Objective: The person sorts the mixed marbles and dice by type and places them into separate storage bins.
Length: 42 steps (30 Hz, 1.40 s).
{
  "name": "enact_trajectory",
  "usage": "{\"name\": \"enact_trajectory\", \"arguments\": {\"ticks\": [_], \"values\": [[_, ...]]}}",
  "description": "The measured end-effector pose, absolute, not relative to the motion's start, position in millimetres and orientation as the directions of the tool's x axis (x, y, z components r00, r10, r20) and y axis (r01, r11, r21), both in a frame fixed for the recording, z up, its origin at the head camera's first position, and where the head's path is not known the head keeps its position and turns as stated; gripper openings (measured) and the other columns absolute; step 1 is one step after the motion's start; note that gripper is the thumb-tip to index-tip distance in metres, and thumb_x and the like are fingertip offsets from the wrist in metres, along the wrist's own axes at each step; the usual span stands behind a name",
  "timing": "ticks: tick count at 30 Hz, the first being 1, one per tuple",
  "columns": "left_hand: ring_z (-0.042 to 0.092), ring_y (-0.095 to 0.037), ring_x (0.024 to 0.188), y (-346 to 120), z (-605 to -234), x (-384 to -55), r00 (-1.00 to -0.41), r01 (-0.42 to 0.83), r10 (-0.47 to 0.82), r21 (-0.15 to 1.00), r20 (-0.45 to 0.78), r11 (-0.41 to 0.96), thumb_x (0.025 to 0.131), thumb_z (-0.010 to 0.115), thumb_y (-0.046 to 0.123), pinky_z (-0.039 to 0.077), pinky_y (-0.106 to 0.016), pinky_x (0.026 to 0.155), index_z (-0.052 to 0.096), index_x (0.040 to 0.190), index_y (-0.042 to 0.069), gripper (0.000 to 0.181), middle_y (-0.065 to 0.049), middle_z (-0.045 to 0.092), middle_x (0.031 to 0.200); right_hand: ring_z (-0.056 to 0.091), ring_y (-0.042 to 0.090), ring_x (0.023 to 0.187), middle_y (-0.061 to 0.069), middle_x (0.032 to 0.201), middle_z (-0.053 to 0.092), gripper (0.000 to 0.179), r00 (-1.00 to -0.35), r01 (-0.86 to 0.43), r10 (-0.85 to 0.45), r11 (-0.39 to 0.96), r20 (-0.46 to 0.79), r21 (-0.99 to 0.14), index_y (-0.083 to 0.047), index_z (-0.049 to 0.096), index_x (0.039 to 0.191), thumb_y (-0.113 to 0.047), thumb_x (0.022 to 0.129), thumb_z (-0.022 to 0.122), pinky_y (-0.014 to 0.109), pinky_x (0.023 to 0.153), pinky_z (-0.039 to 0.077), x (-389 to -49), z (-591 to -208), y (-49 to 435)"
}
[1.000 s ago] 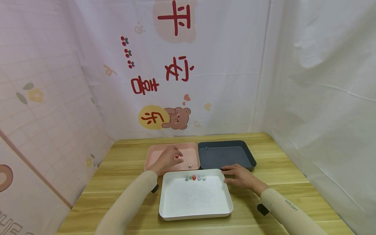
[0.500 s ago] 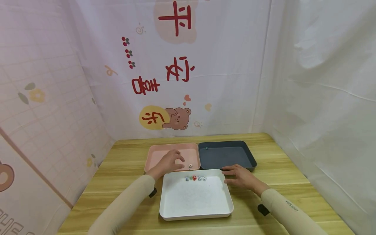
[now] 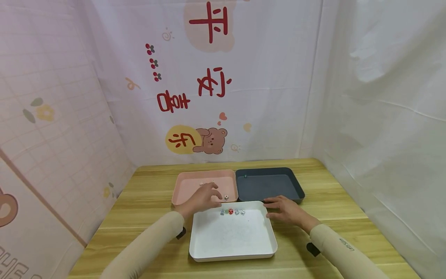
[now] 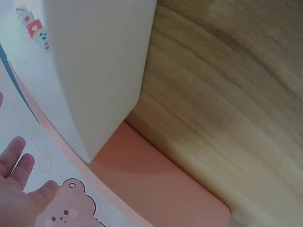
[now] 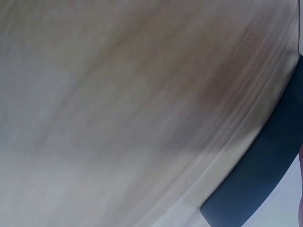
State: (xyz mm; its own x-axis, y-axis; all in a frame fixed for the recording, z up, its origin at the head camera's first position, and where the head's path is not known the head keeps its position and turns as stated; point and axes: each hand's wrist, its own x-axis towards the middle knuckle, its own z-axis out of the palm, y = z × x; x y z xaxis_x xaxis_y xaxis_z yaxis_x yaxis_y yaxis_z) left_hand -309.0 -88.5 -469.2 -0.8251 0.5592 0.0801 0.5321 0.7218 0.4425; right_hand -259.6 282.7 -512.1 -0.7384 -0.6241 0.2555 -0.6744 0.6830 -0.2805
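Observation:
My left hand [image 3: 203, 198] hovers over the front of the pink tray [image 3: 176, 190], fingers loosely bent, fingertips close to the white tray's back rim. Its fingers [image 4: 19, 165] look spread apart in the left wrist view, with nothing visible between them. In the pink tray lie white dice, one near the front [image 3: 226, 197] and others partly behind the hand. A row of dice, including a red die [image 3: 230, 211], lies along the back of the white tray [image 3: 231, 240]. My right hand [image 3: 287, 210] rests with relaxed fingers at that tray's back right corner.
A dark grey tray [image 3: 268, 186] stands to the right of the pink one, with a small green die [image 3: 245, 176] at its back left. All three trays sit close together on a wooden table [image 3: 334, 205]. Fabric [image 3: 265, 97] hangs behind the table.
My left hand has shifted right and toward the white tray. A red die seen by its fingers a second ago is out of sight; white dice behind the hand now show. The right hand stays put.

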Motion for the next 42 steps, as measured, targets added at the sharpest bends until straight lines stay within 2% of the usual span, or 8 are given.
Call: {"name": "enact_trajectory", "arguments": {"ticks": [5, 11, 19, 23, 32, 42], "values": [[0.038, -0.036, 0.138, -88.4, -470.7, -305.9, -0.813, 0.556, 0.577, 0.399, 0.077, 0.730, 0.085, 0.080, 0.028, 0.029, -0.054, 0.113, 0.077, 0.096, 0.021, 0.014, -0.016, 0.052, 0.140, 0.054, 0.036, 0.119, 0.011, 0.136, 0.059, 0.048, -0.739, -0.674, -0.637, 0.693, 0.220, -0.255, -0.004, 0.066, 0.128, -0.039, 0.095, 0.065, 0.052, 0.094, 0.048, -259.3, -507.5, 280.9], [0.045, -0.033, 0.131, -88.0, -473.5, -304.4, -0.800, 0.581, 0.595, 0.339, 0.071, 0.740, 0.084, 0.080, 0.031, 0.034, -0.051, 0.110, 0.076, 0.095, 0.024, 0.013, -0.014, 0.053, 0.138, 0.056, 0.037, 0.117, 0.013, 0.133, 0.061, 0.047, -0.717, -0.697, -0.669, 0.693, 0.196, -0.185, -0.004, 0.068, 0.126, -0.038, 0.095, 0.066, 0.052, 0.092, 0.049, -259.4, -497.7, 279.0], [0.047, -0.034, 0.127, -87.4, -477.7, -300.5, -0.768, 0.624, 0.636, 0.311, 0.076, 0.717, 0.083, 0.081, 0.027, 0.036, -0.051, 0.108, 0.077, 0.100, 0.017, 0.020, -0.017, 0.054, 0.136, 0.058, 0.035, 0.113, 0.014, 0.128, 0.061, 0.044, -0.700, -0.713, -0.686, 0.685, 0.199, -0.147, -0.005, 0.069, 0.124, -0.038, 0.094, 0.067, 0.051, 0.089, 0.050, -259.6, -494.1, 278.9], [0.046, -0.035, 0.128, -86.9, -481.6, -299.2, -0.764, 0.628, 0.640, 0.318, 0.078, 0.710, 0.084, 0.081, 0.027, 0.035, -0.051, 0.109, 0.077, 0.101, 0.016, 0.021, -0.018, 0.053, 0.137, 0.058, 0.033, 0.113, 0.013, 0.128, 0.061, 0.044, -0.705, -0.708, -0.681, 0.692, 0.198, -0.140, -0.007, 0.070, 0.124, -0.038, 0.093, 0.068, 0.050, 0.088, 0.051, -261.0, -495.5, 278.8], [0.045, -0.033, 0.130, -84.2, -490.2, -299.0, -0.772, 0.618, 0.634, 0.288, 0.044, 0.732, 0.084, 0.080, 0.033, 0.032, -0.051, 0.111, 0.077, 0.104, 0.021, 0.023, -0.015, 0.053, 0.139, 0.058, 0.032, 0.114, 0.011, 0.128, 0.062, 0.044, -0.722, -0.692, -0.674, 0.710, 0.158, -0.132, -0.007, 0.070, 0.124, -0.038, 0.093, 0.068, 0.049, 0.091, 0.050, -261.5, -493.6, 276.0], [0.045, -0.033, 0.131, -83.4, -492.4, -294.3, -0.746, 0.655, 0.664, 0.234, 0.047, 0.719, 0.086, 0.079, 0.029, 0.029, -0.054, 0.112, 0.078, 0.106, 0.019, 0.022, -0.016, 0.055, 0.137, 0.059, 0.033, 0.113, 0.011, 0.128, 0.062, 0.043, -0.716, -0.698, -0.675, 0.700, 0.178, -0.152, -0.007, 0.070, 0.124, -0.036, 0.092, 0.069, 0.050, 0.090, 0.050, -260.0, -493.0, 275.8]]}}
